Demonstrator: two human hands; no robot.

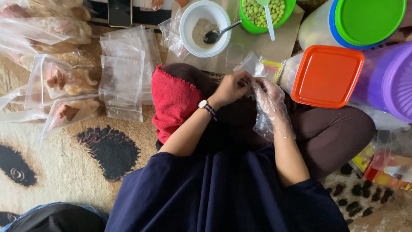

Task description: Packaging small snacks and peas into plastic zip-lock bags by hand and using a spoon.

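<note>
My left hand [231,88], with a watch on its wrist, and my right hand [268,101], in a loose clear plastic glove, meet over my lap. Both pinch the edge of a small clear zip bag [254,65] that lies just beyond the fingers; what is in it is not visible. A red towel [171,101] is draped over my left knee. Just past the hands are a white bowl [189,17] of brownish powder with a metal spoon [219,33] and a green bowl [249,25] of small green balls with a white spoon [269,19].
A stack of empty clear bags [122,73] lies on the patterned rug [64,163] at left, beside filled bags of pale snacks [68,81]. Tubs with orange [328,75], green [369,19] and purple [392,81] lids crowd the right. A phone [119,12] lies at the top.
</note>
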